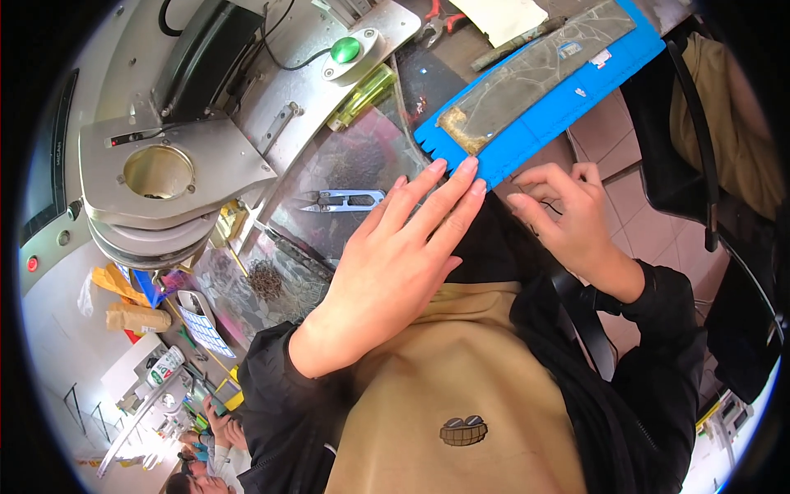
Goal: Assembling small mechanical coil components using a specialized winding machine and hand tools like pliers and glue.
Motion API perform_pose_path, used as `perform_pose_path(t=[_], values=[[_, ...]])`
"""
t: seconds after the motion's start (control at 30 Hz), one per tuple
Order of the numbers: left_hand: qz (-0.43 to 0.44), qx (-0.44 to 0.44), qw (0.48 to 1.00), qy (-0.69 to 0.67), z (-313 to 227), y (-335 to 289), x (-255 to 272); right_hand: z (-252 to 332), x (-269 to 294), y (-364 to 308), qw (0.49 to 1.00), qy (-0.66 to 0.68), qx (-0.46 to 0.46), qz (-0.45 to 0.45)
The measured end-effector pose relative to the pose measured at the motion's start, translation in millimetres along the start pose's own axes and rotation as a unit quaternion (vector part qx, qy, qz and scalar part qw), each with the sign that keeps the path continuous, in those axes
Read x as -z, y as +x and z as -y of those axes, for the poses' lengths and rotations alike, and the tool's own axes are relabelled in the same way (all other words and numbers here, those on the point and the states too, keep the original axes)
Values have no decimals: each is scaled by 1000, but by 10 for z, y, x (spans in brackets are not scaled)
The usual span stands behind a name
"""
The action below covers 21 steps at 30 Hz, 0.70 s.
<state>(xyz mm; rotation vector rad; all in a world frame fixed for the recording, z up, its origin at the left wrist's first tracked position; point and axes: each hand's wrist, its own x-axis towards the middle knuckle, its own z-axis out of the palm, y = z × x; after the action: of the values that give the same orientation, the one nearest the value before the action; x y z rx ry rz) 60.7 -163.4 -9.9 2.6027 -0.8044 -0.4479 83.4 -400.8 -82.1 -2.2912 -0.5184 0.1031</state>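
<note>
My left hand (395,255) is stretched out flat with its fingers extended. Its fingertips reach the near left end of a blue board (527,148). On that board lies a long grey worn strip (539,78) with a yellowish, frayed end. To the right, beside the board's near edge, my right hand (572,216) is curled, thumb and fingers brought close together. A thin dark strand (552,207) shows between those fingers; what it is cannot be made out. Thread snips (346,200) with light blue handles lie on the table left of my left hand.
A metal machine with a round opening (159,172) stands at the left, near a green push button (345,50). Red-handled pliers (438,23) lie at the back. A tangle of dark wire (265,281) sits on the table. Another person (216,469) is at the lower left.
</note>
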Motion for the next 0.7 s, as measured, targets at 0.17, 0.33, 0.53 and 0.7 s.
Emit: perform_pose_path(t=[0.17, 0.33, 0.53, 0.7], values=[[-5, -1, 1000, 5, -8, -6, -14, 93, 39, 67, 986, -114, 90, -78], [-11, -3, 1000, 6, -3, -13, -25, 142, 18, 117, 974, -170, 117, -92], [-16, -7, 1000, 8, 10, -22, -38, 165, -8, 111, 960, -216, 137, -117], [-19, -8, 1000, 7, 20, -29, -41, 169, 0, 113, 958, -222, 140, -114]])
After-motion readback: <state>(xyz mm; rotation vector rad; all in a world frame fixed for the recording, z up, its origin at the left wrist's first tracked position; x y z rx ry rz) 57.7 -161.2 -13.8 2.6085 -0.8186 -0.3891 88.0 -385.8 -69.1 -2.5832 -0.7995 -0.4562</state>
